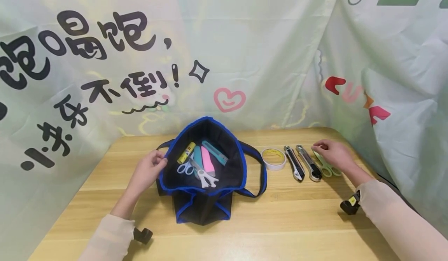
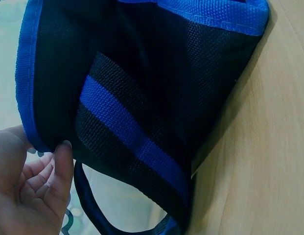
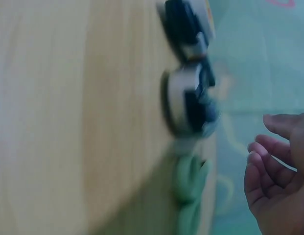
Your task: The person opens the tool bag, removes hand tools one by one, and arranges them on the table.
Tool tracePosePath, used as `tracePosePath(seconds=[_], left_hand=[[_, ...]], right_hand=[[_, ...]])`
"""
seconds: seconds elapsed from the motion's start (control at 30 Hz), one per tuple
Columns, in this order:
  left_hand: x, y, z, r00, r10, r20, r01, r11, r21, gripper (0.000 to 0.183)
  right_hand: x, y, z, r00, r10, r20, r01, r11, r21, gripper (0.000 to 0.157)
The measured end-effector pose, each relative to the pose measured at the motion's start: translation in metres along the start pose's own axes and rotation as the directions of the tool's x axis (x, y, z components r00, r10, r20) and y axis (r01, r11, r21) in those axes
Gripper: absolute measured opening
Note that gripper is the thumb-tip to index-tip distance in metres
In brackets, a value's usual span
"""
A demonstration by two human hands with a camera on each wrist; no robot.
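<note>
Black bag (image 1: 203,210) sits on the worktop (image 1: 280,222); the head view alone discloses its contents, including a yellow tube (image 1: 186,153). Left wrist view confirms the left hand (image 1: 148,169) pinching its rim (image 2: 25,93) beside a strap (image 2: 137,142). Right hand (image 1: 334,156), at green scissors (image 1: 322,162), shows relaxed, unclosed fingers (image 3: 254,178) in right wrist view.

I count two hands, my left hand (image 1: 148,170) and my right hand (image 1: 335,155), and one wooden counter (image 1: 280,222). There is one black fabric bag with blue edging (image 1: 203,207), holding one yellow tube (image 1: 186,153), two long teal tools (image 1: 198,156) (image 1: 214,153), one pink tool (image 1: 207,162), one pair of blue-looped scissors (image 1: 189,169) and one white-handled piece (image 1: 203,175). Outside: one white tape roll (image 1: 274,167), two black-and-silver utility knives (image 1: 294,164) (image 1: 309,163), one pair of green-handled scissors (image 1: 324,165).
</note>
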State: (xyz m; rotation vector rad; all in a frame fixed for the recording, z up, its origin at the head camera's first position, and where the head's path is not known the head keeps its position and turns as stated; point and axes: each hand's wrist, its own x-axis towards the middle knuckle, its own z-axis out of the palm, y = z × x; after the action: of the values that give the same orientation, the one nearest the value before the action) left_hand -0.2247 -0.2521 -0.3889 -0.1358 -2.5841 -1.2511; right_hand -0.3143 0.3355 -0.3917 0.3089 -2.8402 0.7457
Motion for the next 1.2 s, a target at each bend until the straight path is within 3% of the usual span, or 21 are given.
tracePosePath(seconds=[0.37, 0.77, 1.2], left_hand=[[0.003, 0.001, 0.001, 1.0, -0.013, -0.004, 0.013, 1.0, 0.008, 0.016], [0.004, 0.0, 0.001, 1.0, -0.009, 0.002, 0.009, 1.0, 0.001, 0.016], [0.003, 0.001, 0.001, 1.0, -0.01, 0.006, 0.01, 1.0, -0.003, 0.016]], right_hand=[[0.013, -0.062, 0.003, 0.983, -0.177, 0.051, 0.169, 0.977, 0.126, 0.032], [0.021, -0.126, 0.013, 0.949, -0.272, 0.159, 0.237, 0.948, 0.21, 0.04], [0.031, -0.192, 0.034, 0.88, -0.43, 0.2, 0.358, 0.879, 0.314, 0.044]])
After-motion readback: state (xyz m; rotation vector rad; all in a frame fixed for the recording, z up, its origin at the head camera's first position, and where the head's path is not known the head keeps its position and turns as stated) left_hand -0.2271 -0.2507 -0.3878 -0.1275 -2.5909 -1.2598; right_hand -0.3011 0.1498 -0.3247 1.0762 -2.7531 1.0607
